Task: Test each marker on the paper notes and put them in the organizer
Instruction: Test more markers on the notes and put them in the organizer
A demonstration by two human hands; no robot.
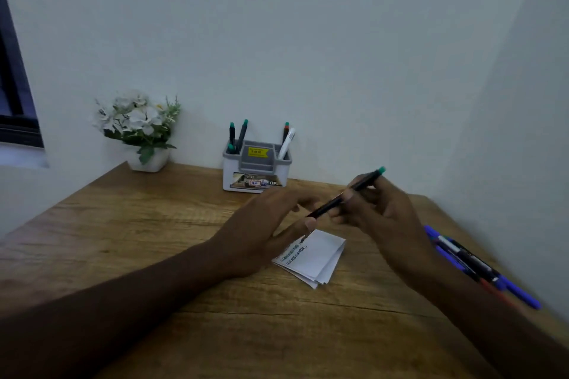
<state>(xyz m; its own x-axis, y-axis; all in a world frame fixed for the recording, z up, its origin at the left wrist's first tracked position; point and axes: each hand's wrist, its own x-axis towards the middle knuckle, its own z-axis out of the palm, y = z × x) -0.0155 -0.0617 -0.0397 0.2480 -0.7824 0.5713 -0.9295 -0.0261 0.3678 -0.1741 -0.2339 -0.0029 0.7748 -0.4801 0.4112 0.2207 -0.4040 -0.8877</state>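
My right hand (385, 212) grips a black marker with a green end (345, 197) and holds it slanted above the desk, green end up and to the right. My left hand (264, 231) hovers over the left edge of the folded paper notes (317, 258), its fingers near the marker's lower tip; whether it pinches a cap there is unclear. Scribbled lines show on the notes. The white and grey organizer (257, 169) stands at the back against the wall with several markers upright in it. A pile of loose markers (474, 264), blue, black and red, lies at the right.
A white pot of artificial flowers (138, 129) stands at the back left of the wooden desk (154, 224). Walls close in at the back and the right. A dark window frame (12, 86) is at the far left.
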